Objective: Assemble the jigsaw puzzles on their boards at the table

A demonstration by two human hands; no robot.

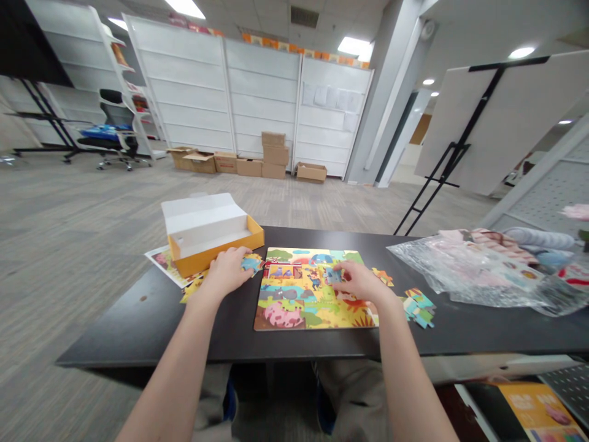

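Observation:
A colourful animal jigsaw puzzle (pixel 288 314) lies in its flat tray on the black table. Over its right half, my right hand (pixel 361 282) has thumb and forefinger on a greyish-blue puzzle piece (pixel 333 276), seemingly pinching it against the picture. My left hand (pixel 227 270) rests left of the tray with thumb and fingers apart, beside a blue and yellow puzzle piece (pixel 252 263); whether it touches that piece is unclear. More yellow pieces (pixel 193 287) lie partly under the left wrist. Loose pieces (pixel 418 307) sit right of the tray, by my right forearm.
An open yellow box (pixel 255 232) with a white lid stands behind my left hand, on a printed sheet (pixel 165 264). A clear plastic bag (pixel 488 270) of soft items covers the table's right side. Cardboard boxes (pixel 273 156) line the far shelves.

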